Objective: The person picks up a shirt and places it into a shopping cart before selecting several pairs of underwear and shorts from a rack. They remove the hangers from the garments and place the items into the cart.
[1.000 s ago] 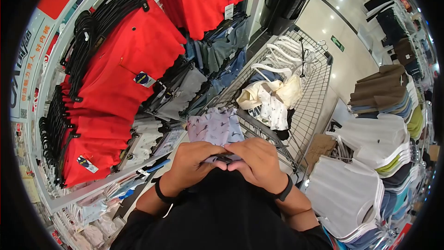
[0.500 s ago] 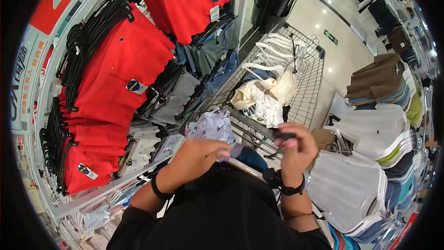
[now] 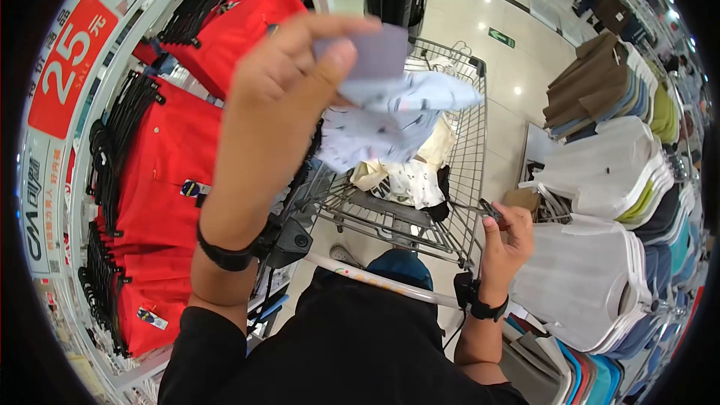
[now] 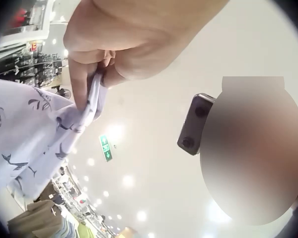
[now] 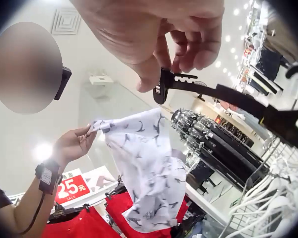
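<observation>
My left hand (image 3: pixel 281 97) is raised, pinching the waistband edge of a pale lilac printed garment (image 3: pixel 375 135) that hangs above the cart. In the left wrist view the garment (image 4: pixel 35 134) dangles from the thumb and fingers of the left hand (image 4: pixel 124 39). Lower on the right, my right hand (image 3: pixel 508 244) holds a black clip hanger (image 3: pixel 491 210) by one end. The right wrist view shows the hanger (image 5: pixel 233 96) stretching away from the thumb and fingers of the right hand (image 5: pixel 164 34), apart from the garment (image 5: pixel 151 168).
A wire cart (image 3: pixel 476 157) holds white hangers and cream clothes (image 3: pixel 416 184), with its white handle (image 3: pixel 375 279) in front of my body. Red shorts (image 3: pixel 169 165) hang at left. Stacked white tops (image 3: pixel 577 277) and brown ones (image 3: pixel 592 79) are on the right. Tiled floor (image 3: pixel 510 116) lies beyond.
The left hand has risen forward with the garment, which swings out over the cart. The right hand has moved down and slightly right with the black hanger. The view has turned.
</observation>
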`<move>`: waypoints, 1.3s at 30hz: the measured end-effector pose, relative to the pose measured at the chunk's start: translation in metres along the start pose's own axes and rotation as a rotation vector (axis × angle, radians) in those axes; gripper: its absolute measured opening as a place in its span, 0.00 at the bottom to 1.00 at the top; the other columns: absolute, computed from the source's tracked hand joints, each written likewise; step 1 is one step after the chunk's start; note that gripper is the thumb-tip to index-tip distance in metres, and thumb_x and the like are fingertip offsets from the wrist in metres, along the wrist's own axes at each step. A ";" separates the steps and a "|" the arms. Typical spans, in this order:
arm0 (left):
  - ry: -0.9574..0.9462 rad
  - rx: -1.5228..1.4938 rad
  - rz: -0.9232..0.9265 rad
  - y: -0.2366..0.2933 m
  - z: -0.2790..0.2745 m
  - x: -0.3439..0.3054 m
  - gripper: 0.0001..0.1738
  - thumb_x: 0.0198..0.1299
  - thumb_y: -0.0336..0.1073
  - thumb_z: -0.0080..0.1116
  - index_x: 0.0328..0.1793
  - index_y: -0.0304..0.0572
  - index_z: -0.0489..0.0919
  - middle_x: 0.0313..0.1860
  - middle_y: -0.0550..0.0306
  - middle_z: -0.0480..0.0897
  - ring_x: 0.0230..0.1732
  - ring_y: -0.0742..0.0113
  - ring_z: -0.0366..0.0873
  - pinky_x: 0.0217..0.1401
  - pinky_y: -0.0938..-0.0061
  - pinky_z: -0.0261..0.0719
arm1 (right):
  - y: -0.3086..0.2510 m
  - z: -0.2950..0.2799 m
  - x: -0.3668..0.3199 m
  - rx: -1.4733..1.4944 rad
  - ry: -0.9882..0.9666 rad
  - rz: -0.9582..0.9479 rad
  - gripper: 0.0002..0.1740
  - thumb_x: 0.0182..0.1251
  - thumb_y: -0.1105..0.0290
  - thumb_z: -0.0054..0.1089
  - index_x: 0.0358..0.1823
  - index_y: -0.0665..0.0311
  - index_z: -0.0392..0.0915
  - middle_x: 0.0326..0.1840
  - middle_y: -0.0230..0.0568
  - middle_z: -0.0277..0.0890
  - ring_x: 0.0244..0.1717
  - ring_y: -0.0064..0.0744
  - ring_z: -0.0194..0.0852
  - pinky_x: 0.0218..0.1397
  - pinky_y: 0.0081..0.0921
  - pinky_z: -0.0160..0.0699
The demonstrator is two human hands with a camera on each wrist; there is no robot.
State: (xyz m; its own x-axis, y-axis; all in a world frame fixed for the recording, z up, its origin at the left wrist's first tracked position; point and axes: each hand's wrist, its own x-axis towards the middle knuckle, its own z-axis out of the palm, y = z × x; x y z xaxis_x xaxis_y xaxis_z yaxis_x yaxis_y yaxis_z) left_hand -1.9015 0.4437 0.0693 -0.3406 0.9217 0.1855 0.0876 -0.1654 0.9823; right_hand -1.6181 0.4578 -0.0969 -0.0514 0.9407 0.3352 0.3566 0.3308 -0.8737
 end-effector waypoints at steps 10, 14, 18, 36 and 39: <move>-0.196 0.333 -0.615 -0.174 -0.075 -0.131 0.16 0.69 0.32 0.52 0.60 0.34 0.75 0.51 0.52 0.82 0.47 0.70 0.80 0.50 0.77 0.77 | 0.035 -0.006 0.000 0.023 -0.046 0.409 0.08 0.64 0.72 0.65 0.34 0.71 0.79 0.23 0.28 0.72 0.24 0.15 0.66 0.29 0.14 0.65; 0.057 0.419 -0.715 -0.207 -0.156 -0.204 0.15 0.70 0.37 0.51 0.57 0.36 0.76 0.47 0.54 0.83 0.42 0.70 0.80 0.44 0.76 0.77 | 0.035 0.008 0.017 0.109 0.010 0.377 0.09 0.66 0.72 0.63 0.32 0.71 0.78 0.22 0.29 0.73 0.24 0.15 0.67 0.29 0.14 0.65; 0.360 0.381 -0.813 -0.217 -0.216 -0.274 0.15 0.68 0.39 0.52 0.54 0.37 0.77 0.45 0.54 0.83 0.39 0.70 0.80 0.41 0.76 0.75 | 0.035 0.029 0.051 0.185 0.098 0.231 0.11 0.70 0.72 0.59 0.46 0.73 0.76 0.35 0.38 0.78 0.34 0.19 0.76 0.37 0.17 0.76; 0.807 0.183 -1.236 -0.297 -0.270 -0.514 0.18 0.62 0.46 0.54 0.48 0.41 0.79 0.40 0.58 0.82 0.38 0.64 0.79 0.41 0.67 0.77 | 0.141 0.110 -0.015 -0.458 -1.189 0.218 0.33 0.66 0.52 0.58 0.65 0.69 0.67 0.60 0.60 0.73 0.63 0.54 0.71 0.63 0.38 0.70; 0.922 0.155 -1.281 -0.318 -0.276 -0.557 0.18 0.60 0.46 0.55 0.50 0.41 0.77 0.40 0.57 0.81 0.38 0.63 0.79 0.42 0.66 0.78 | 0.125 0.115 -0.027 -0.428 -1.138 0.253 0.33 0.67 0.53 0.58 0.65 0.69 0.67 0.59 0.60 0.74 0.63 0.52 0.71 0.63 0.37 0.70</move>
State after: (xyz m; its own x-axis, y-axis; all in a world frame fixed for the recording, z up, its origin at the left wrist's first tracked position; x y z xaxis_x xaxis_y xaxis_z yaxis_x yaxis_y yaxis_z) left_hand -1.9982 -0.1138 -0.3393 -0.6834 -0.1128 -0.7213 -0.6204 0.6106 0.4923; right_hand -1.6794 0.4826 -0.2554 -0.6404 0.5752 -0.5089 0.7389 0.2808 -0.6125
